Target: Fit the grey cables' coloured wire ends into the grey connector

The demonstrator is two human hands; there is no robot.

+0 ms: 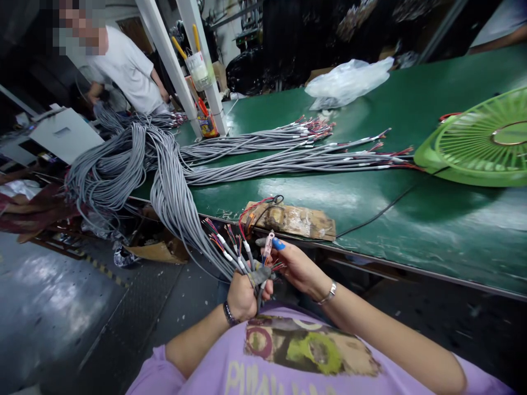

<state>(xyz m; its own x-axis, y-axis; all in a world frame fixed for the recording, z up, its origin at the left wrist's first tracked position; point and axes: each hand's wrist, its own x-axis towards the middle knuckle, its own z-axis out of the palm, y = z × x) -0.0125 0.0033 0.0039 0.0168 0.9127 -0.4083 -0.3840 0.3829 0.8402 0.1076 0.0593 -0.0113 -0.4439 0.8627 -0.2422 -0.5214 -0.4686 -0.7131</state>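
Closed around a bundle of grey cables, my left hand holds them near their stripped ends, with grey coverings on some of its fingers. Thin coloured wires fan out beyond white sleeves on these ends. My right hand is closed, pinching a small flat pale-pink piece with dark marks and a hole at its top. Blue tape wraps one of its fingers. Just below that piece, loose red, green and orange wires show between the two hands. The exact kind of the pink piece cannot be made out.
On the green table lie more grey cables, a worn wooden block with wires, a green fan and a plastic bag. White posts rise behind. A co-worker stands at the far left.
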